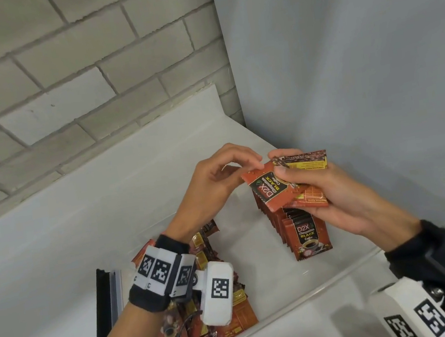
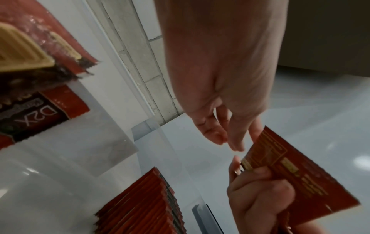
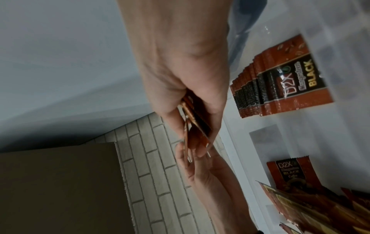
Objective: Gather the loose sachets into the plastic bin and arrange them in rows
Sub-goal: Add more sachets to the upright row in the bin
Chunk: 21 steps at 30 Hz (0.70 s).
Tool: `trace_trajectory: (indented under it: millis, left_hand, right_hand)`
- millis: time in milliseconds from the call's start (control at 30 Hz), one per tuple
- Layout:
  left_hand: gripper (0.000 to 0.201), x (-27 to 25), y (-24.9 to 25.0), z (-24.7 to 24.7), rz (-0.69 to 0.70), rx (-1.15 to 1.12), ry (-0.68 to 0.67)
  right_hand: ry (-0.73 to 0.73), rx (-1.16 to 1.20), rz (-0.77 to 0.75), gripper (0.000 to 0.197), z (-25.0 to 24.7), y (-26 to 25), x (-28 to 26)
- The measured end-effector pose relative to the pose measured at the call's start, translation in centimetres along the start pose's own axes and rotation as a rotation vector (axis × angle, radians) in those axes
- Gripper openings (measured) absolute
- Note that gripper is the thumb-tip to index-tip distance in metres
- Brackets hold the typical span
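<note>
A clear plastic bin (image 1: 335, 281) sits on a white counter (image 1: 37, 241) in the corner where a pale brick wall (image 1: 55, 78) meets a plain grey one (image 1: 358, 59). Inside the bin, toward three o'clock, a neat row of sachets (image 1: 298, 229) stands upright, the front one showing its "D2X Black Coffee" face. Over at seven o'clock a loose heap of sachets (image 1: 231, 321) lies jumbled, partly under the left wrist.

Above the row, near the middle of the scene, the right hand (image 1: 336, 197) grips a small fan of sachets (image 1: 285, 184), thumb pressed across the top one and fingers curled behind. The left hand (image 1: 217, 178) comes in from nine o'clock, its curled fingertips (image 1: 255, 161) pinching the upper corner of that top sachet. From the left wrist view, the fingers (image 2: 236, 142) meet the edge of the held sachets, whose printed backs face the camera. A black strip (image 1: 103, 306) lies at eight o'clock beside the bin.
</note>
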<state>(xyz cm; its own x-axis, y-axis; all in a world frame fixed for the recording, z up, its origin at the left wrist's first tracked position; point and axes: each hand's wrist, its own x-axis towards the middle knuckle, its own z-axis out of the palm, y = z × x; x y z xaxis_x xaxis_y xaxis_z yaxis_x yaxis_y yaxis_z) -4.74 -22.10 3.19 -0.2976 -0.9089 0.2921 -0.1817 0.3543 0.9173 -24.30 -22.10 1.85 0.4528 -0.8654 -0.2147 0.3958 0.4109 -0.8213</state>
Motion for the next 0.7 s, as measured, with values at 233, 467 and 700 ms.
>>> trace_trajectory:
  millis: [233, 467, 700]
  left_hand:
    - [0.023, 0.0, 0.28, 0.29, -0.129, -0.057, 0.041]
    - [0.043, -0.22, 0.44, 0.18, -0.121, -0.132, -0.101]
    - [0.031, -0.24, 0.51, 0.02, -0.104, -0.07, -0.131]
  right_hand:
    - [0.044, 0.005, -0.087, 0.05, 0.2, -0.15, -0.02]
    - [0.028, -0.029, -0.101, 0.055, 0.21, 0.07, -0.04]
    - [-0.007, -0.007, -0.124, 0.044, 0.18, 0.02, 0.01]
